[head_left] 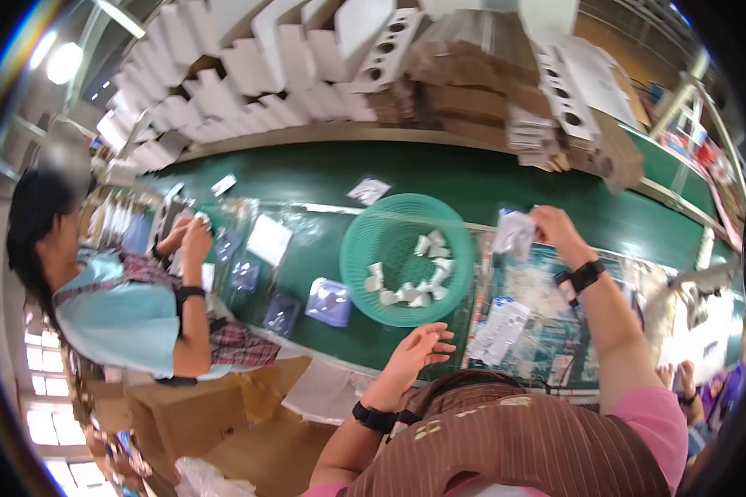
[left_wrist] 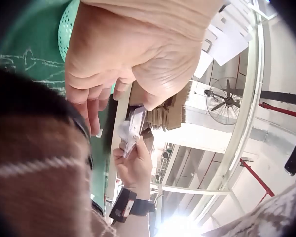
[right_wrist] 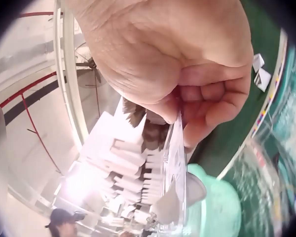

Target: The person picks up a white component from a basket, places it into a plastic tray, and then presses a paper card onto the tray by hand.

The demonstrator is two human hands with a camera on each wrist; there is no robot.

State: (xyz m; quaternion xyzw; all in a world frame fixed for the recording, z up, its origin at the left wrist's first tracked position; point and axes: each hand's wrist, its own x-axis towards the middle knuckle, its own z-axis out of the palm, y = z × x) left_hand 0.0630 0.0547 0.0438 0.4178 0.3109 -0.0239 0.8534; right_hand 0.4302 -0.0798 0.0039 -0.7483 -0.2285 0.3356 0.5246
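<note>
My right hand (head_left: 559,232) pinches the edge of a clear plastic packet (head_left: 514,234) above the right part of the table. In the right wrist view, thumb and fingers grip the packet (right_wrist: 175,168), and a whitish round piece (right_wrist: 180,200) shows at it. My left hand (head_left: 421,352) hovers by the near rim of the green basket (head_left: 352,286), fingers loosely bent and holding nothing. White pieces (head_left: 410,292) lie in the basket. Another packet (head_left: 500,330) rests on the table below my right hand.
Across the green table (head_left: 290,178) stands a shelf of folded white and brown cartons (head_left: 464,66). Purple packets (head_left: 329,302) lie left of the basket. A person in a light blue top (head_left: 120,319) works at the left. Cardboard boxes (head_left: 170,422) stand below the table's near edge.
</note>
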